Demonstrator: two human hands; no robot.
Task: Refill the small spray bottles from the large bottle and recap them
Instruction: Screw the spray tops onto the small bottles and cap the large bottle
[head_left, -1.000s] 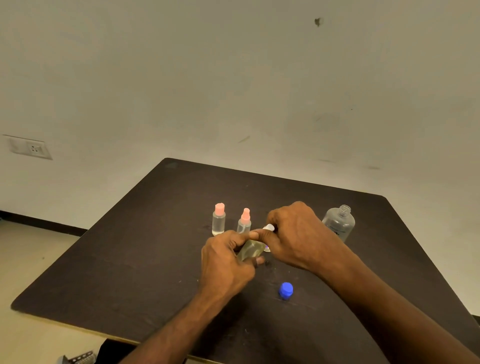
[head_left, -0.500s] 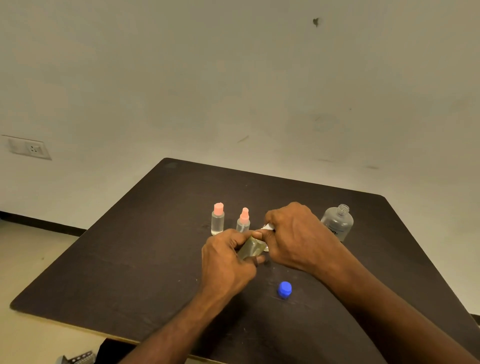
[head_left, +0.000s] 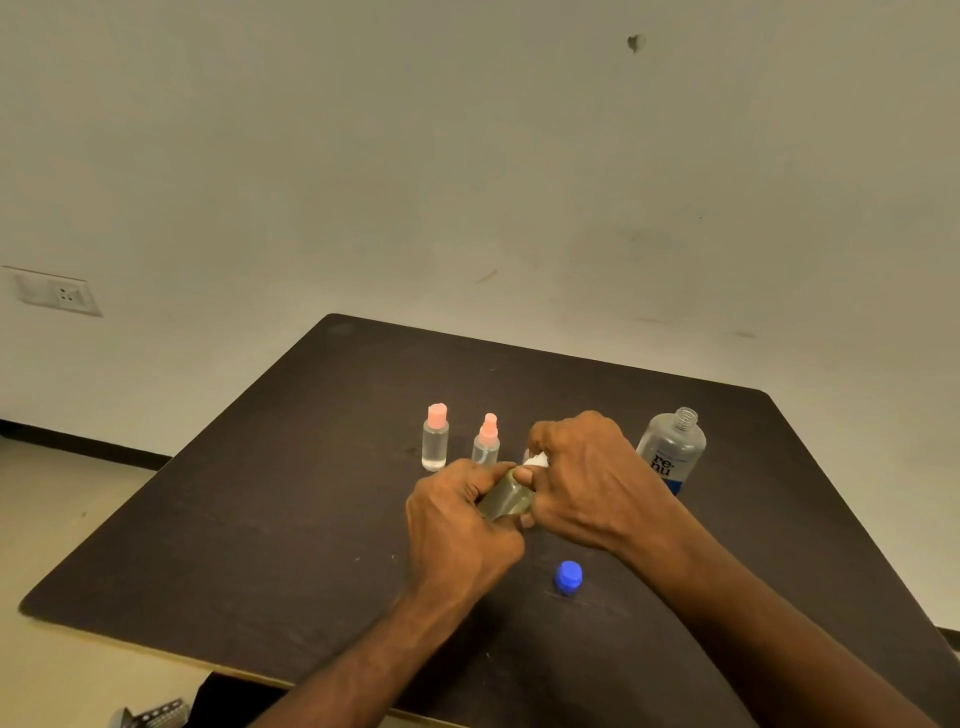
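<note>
My left hand (head_left: 457, 525) grips the body of a small clear spray bottle (head_left: 506, 498), tilted over the table. My right hand (head_left: 587, 478) is closed around its white spray top (head_left: 536, 460) at the neck. Two more small clear bottles stand upright behind: one with a pink cap (head_left: 435, 437) at the left and one with a pink spray head (head_left: 487, 440) beside it. The large clear bottle (head_left: 671, 449) with a printed label stands uncapped at the right. Its blue cap (head_left: 568, 577) lies on the table near my right forearm.
The dark table (head_left: 260, 509) has a rounded front-left edge (head_left: 31, 608) and a far corner (head_left: 337, 319) near the wall. A wall socket (head_left: 57, 293) sits at the left. A small metal object (head_left: 150, 717) shows below the table's front edge.
Both hands stay on the small bottle; the right hand has shifted slightly around the white top. Everything standing on the table is unmoved.
</note>
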